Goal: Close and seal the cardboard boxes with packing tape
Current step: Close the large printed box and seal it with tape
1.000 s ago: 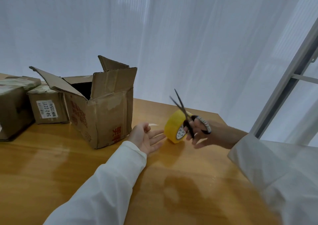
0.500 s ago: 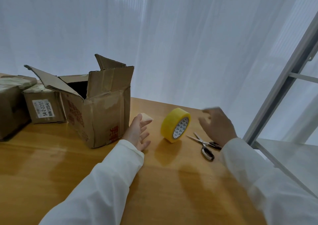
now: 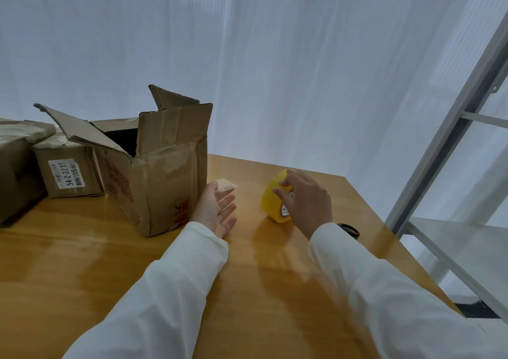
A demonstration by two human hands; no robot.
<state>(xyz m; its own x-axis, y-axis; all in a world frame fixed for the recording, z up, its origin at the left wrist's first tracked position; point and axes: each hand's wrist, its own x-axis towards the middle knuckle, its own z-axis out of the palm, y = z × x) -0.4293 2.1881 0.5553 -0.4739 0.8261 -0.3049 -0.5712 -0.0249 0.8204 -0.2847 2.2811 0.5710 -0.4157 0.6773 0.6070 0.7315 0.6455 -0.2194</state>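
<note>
Head view: my right hand (image 3: 305,203) curled over the yellow tape roll (image 3: 275,202) standing on edge on the worktop (image 3: 82,262); left hand (image 3: 217,210) lay slack beside the open cardboard box (image 3: 159,177). I'd grip the rim firmly so it couldn't roll. Half a second before, that hand hovered above the scissors (image 3: 349,229).
</note>
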